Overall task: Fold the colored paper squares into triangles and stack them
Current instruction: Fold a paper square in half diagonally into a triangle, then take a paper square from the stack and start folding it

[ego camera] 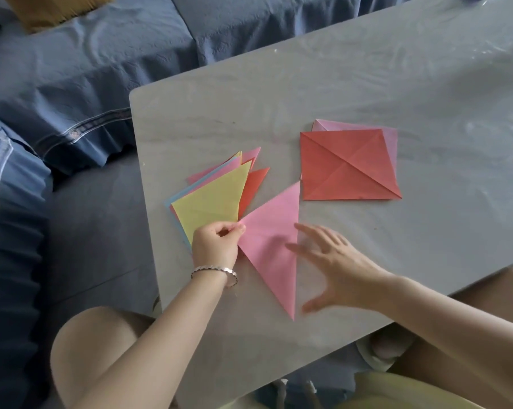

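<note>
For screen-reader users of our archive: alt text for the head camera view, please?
A person's left hand pinches a corner of a folded pink triangle on a grey table, beside a fanned stack of triangles topped by yellow; the open right hand is blurred at that triangle's right edge. A creased red square lies beyond.

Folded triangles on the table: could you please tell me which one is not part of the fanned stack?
The pink triangle nearest the person; it lies alone, while the yellow triangle and the rest overlap in the stack.
</note>
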Motion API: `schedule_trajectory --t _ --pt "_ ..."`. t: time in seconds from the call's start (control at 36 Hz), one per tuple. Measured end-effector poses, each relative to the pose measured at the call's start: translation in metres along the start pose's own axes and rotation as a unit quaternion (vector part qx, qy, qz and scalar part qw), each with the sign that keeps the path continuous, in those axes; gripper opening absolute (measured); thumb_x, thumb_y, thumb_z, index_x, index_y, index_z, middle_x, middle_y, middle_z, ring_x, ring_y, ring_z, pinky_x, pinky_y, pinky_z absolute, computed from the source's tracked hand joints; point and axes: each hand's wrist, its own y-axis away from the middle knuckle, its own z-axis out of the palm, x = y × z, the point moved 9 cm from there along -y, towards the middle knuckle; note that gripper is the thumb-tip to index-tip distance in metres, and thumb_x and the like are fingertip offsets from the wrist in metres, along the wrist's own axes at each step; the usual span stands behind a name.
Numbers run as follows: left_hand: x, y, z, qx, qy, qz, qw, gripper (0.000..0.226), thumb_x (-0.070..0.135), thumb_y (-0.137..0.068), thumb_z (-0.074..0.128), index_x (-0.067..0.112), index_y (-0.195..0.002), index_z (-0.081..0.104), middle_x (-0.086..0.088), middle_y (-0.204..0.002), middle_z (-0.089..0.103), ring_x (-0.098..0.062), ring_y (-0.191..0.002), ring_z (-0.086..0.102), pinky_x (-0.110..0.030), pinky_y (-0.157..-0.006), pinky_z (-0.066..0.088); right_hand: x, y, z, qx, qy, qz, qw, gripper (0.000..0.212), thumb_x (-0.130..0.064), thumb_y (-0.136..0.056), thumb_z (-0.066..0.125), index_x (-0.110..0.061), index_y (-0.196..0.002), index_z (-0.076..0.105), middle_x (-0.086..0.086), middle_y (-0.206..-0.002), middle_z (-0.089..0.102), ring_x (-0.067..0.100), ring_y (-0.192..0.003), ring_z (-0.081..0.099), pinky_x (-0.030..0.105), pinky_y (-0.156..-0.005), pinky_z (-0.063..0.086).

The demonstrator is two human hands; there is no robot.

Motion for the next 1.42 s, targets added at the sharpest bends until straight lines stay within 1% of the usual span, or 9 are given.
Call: schedule_trajectory --t 0.11,0.39,0.56,0.64,0.78,0.89,1.06,1.25,1.42 --pt "0.015 -0.012 -0.018 0.011 0.025 0.027 0.999 0.015 0.012 -0.079 0.068 0.020 -0.067 0.064 0.000 -0.070 0.065 -0.023 -0.072 0.065 -0.027 -0.067 0.055 0.041 0.000 -0.048 0.190 -0.037 0.077 0.978 0.052 -0.031 -0.072 0.078 -0.009 -0.116 0.063 0.017 -0.130 0.052 0.035 -0.116 0.053 0.045 -0.097 0.040" --pt "0.053 -0.045 -0.058 0.073 -0.243 0.161 0.954 0.016 0.012 -0.087 0.057 0.010 -0.100 0.065 -0.008 -0.090 0.064 -0.029 -0.085 0.058 -0.028 -0.067 0.039 0.093 -0.049 -0.056 0.068 0.079 0.169 0.980 0.074 -0.052 -0.085 0.055 -0.016 -0.143 0.028 0.008 -0.152 0.022 0.022 -0.142 0.017 0.033 -0.111 0.015" --pt "0.057 -0.034 -0.041 0.054 -0.314 0.237 0.918 0.042 0.013 -0.082 0.065 0.008 -0.122 0.055 -0.017 -0.113 0.053 -0.034 -0.106 0.049 -0.039 -0.091 0.039 0.092 -0.067 -0.059 0.115 0.166 0.139 0.969 0.040 -0.041 -0.088 0.055 -0.008 -0.109 0.060 0.009 -0.103 0.062 0.028 -0.102 0.058 0.039 -0.088 0.043" --pt "0.061 -0.019 -0.032 0.041 -0.285 0.261 0.921 0.037 0.009 -0.082 0.065 0.007 -0.119 0.059 -0.016 -0.113 0.054 -0.032 -0.107 0.049 -0.034 -0.093 0.037 0.084 -0.066 -0.064 0.158 0.173 0.100 0.967 0.021 -0.020 -0.082 0.062 0.001 -0.078 0.064 0.016 -0.070 0.062 0.032 -0.067 0.065 0.036 -0.054 0.052" --pt "0.067 0.000 -0.015 -0.001 -0.256 0.290 0.922 0.028 0.008 -0.083 0.063 0.007 -0.111 0.064 -0.011 -0.106 0.061 -0.028 -0.103 0.054 -0.029 -0.088 0.039 0.092 -0.060 -0.058 0.100 0.174 0.137 0.970 0.049 -0.018 -0.099 0.035 -0.006 -0.145 0.022 0.012 -0.124 0.055 0.029 -0.117 0.051 0.038 -0.090 0.044" --pt "0.070 0.011 -0.002 -0.046 -0.222 0.282 0.932 0.022 0.009 -0.084 0.061 0.011 -0.106 0.065 -0.003 -0.098 0.062 -0.017 -0.091 0.057 -0.026 -0.081 0.046 0.095 -0.041 -0.065 0.077 0.068 0.176 0.979 0.059 -0.010 -0.096 0.032 -0.019 -0.149 0.008 0.007 -0.135 0.047 0.028 -0.121 0.045 0.030 -0.092 0.036" --pt "0.066 0.012 0.015 -0.113 -0.150 0.183 0.965 0.026 0.022 -0.088 0.058 0.014 -0.112 0.060 0.009 -0.090 0.060 -0.003 -0.077 0.057 -0.004 -0.069 0.042 0.079 -0.006 -0.075 0.255 -0.030 0.135 0.957 0.029 -0.004 -0.087 0.056 -0.013 -0.114 0.066 0.010 -0.109 0.068 0.029 -0.092 0.065 0.023 -0.072 0.043" --pt "0.016 0.002 0.049 -0.215 0.036 -0.059 0.974 0.070 0.080 -0.047 0.065 0.021 -0.083 0.056 -0.001 -0.085 0.055 -0.019 -0.077 0.054 -0.056 -0.090 0.044 0.024 0.031 -0.056 0.307 -0.119 -0.026 0.944 0.029 -0.010 -0.087 0.051 -0.010 -0.112 0.067 0.002 -0.113 0.067 0.015 -0.105 0.063 0.030 -0.088 0.048" --pt "0.022 0.005 0.044 -0.152 0.085 -0.070 0.982 0.020 0.016 -0.080 0.069 0.020 -0.096 0.058 0.003 -0.088 0.063 -0.016 -0.085 0.059 -0.024 -0.079 0.047 0.000 0.045 -0.045 0.277 -0.172 -0.134 0.936 0.028 -0.017 -0.096 0.045 -0.005 -0.113 0.065 0.002 -0.117 0.064 0.014 -0.116 0.057 0.032 -0.095 0.048"
